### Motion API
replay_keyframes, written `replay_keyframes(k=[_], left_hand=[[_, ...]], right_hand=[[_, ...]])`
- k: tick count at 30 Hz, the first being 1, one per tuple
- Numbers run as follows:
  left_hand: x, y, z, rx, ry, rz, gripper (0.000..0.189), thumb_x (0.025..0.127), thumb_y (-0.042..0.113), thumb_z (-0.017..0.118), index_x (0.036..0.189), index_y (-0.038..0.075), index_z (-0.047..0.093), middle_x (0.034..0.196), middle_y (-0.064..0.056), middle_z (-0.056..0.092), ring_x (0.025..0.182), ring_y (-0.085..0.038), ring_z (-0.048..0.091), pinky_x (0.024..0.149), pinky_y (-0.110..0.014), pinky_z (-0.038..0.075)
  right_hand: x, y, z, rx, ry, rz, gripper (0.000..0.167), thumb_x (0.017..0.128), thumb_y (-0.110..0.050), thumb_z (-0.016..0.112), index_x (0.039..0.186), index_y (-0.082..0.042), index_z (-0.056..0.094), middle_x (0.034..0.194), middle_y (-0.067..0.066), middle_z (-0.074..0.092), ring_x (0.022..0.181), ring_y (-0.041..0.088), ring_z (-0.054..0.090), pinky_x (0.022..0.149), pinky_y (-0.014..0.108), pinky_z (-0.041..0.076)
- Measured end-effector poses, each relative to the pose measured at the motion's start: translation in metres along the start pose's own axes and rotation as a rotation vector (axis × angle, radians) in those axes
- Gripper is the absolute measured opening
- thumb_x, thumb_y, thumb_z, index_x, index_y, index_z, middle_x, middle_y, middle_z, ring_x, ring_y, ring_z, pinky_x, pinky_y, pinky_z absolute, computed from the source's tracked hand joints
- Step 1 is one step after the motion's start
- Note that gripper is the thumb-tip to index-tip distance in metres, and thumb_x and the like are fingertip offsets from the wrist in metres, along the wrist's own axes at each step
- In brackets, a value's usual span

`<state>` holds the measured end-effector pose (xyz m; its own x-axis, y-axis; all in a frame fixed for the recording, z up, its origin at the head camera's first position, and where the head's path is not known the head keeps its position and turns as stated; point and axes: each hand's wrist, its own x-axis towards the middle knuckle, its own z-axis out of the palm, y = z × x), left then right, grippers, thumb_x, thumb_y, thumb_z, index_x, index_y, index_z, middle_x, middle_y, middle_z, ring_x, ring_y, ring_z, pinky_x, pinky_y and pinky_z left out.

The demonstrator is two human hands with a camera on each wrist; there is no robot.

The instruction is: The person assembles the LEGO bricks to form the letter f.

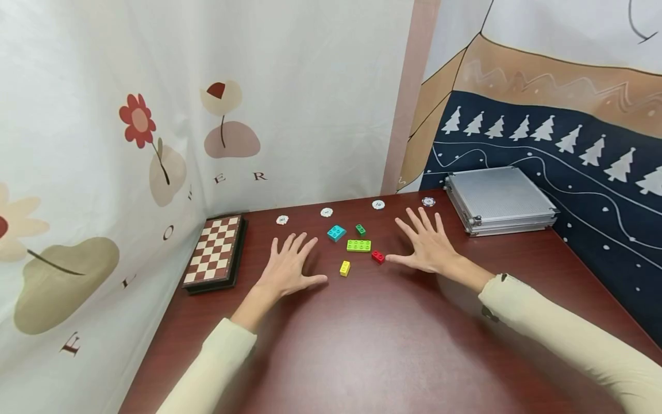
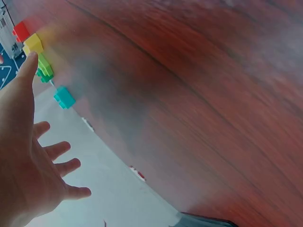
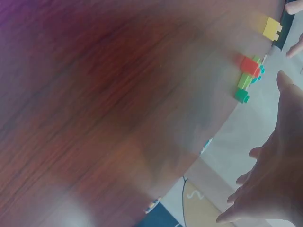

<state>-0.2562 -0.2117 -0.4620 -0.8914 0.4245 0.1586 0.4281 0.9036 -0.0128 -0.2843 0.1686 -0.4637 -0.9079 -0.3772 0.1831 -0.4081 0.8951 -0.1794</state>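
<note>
Found left hand (image 1: 287,267) splayed, grasping nothing, just right of chequered board (image 1: 214,250). Noted between hands, from left: studded cyan brick (image 1: 336,233), yellow brick (image 1: 345,268), long lime brick (image 1: 359,246), small green brick (image 1: 360,230), red brick (image 1: 378,257), lying apart. Recorded glossy red-brown table (image 1: 341,345) beneath, pale curtain (image 1: 320,86) behind. Logged right hand (image 1: 428,247) fanned wide near red brick, holding nothing, silver case (image 1: 501,195) farther right.

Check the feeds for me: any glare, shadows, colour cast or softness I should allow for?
Head view: lime brick fairly crisp, pale glare on the near part of the table, soft shadow beside the left hand; left wrist view: hazy, with a dark, smudgy patch across the table; right wrist view: purple cast at upper left, pale glare spot at bottom left.
</note>
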Motion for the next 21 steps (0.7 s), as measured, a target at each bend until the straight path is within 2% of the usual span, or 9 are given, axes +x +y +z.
replay_keyframes(k=[6, 14, 21], left_hand=[[0.006, 0.009, 0.003, 0.002, -0.017, 0.035, 0.102, 0.082, 0.081, 0.065, 0.160, 0.020, 0.041, 0.163, -0.015, 0.038, 0.150, -0.042, 0.034, 0.115, -0.074, 0.020], [0.013, 0.022, 0.006, 0.003, -0.048, 0.081, 0.098, 0.084, 0.079, 0.064, 0.161, 0.023, 0.040, 0.164, -0.013, 0.037, 0.150, -0.040, 0.034, 0.116, -0.072, 0.022], [0.018, 0.033, 0.010, -0.027, -0.067, 0.127, 0.089, 0.088, 0.073, 0.066, 0.159, 0.025, 0.044, 0.163, -0.011, 0.038, 0.149, -0.040, 0.035, 0.115, -0.072, 0.024]], right_hand=[[-0.003, -0.010, 0.004, 0.002, 0.008, -0.031, 0.104, 0.084, -0.079, 0.063, 0.162, -0.016, 0.036, 0.170, 0.019, 0.020, 0.157, 0.045, 0.010, 0.120, 0.070, 0.004], [-0.004, -0.024, 0.010, 0.032, -0.034, -0.079, 0.100, 0.086, -0.077, 0.062, 0.162, -0.016, 0.037, 0.170, 0.019, 0.021, 0.157, 0.045, 0.010, 0.120, 0.071, 0.003], [-0.004, -0.032, 0.015, 0.030, -0.039, -0.113, 0.097, 0.087, -0.075, 0.064, 0.160, -0.016, 0.041, 0.167, 0.021, 0.029, 0.155, 0.047, 0.018, 0.118, 0.073, 0.009]])
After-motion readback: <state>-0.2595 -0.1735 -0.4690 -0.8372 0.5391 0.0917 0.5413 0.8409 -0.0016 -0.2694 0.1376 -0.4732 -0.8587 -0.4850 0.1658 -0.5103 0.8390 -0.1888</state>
